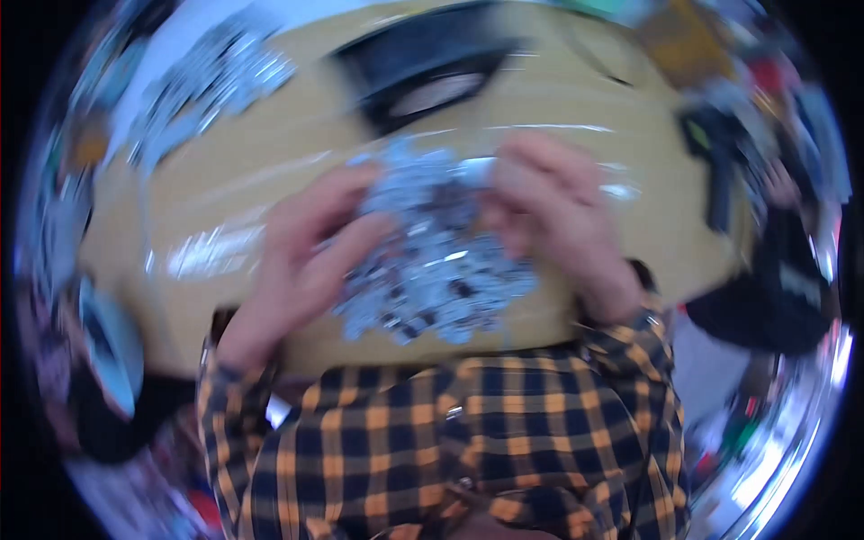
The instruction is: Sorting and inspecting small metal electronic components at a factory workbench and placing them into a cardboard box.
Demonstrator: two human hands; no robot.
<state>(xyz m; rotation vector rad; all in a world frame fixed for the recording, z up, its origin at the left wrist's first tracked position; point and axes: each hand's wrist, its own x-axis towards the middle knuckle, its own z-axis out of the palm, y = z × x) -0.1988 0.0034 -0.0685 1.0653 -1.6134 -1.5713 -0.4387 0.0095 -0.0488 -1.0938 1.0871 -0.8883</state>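
Note:
A heap of small flat silvery-blue pieces (pixel 432 292) lies on the tan tabletop right before me; motion blur hides their exact kind. My left hand (pixel 310 247) is at the heap's left side, thumb and fingers curved around some of the upper pieces. What sits between those fingertips is too smeared to name. On the other side, my right hand (pixel 549 193) is closed in a pinch, slightly above the heap's right edge. A small whitish piece (pixel 475 171) sticks out from its fingertips toward the left hand.
Beyond the heap stands a black bin (pixel 423 58), tilted. Silvery strips (pixel 216 76) are spread at the far left. A dark gun-shaped tool (pixel 717 175) lies at the right, near a black cap (pixel 778 301). A pale blue basin (pixel 112 346) is at the left edge.

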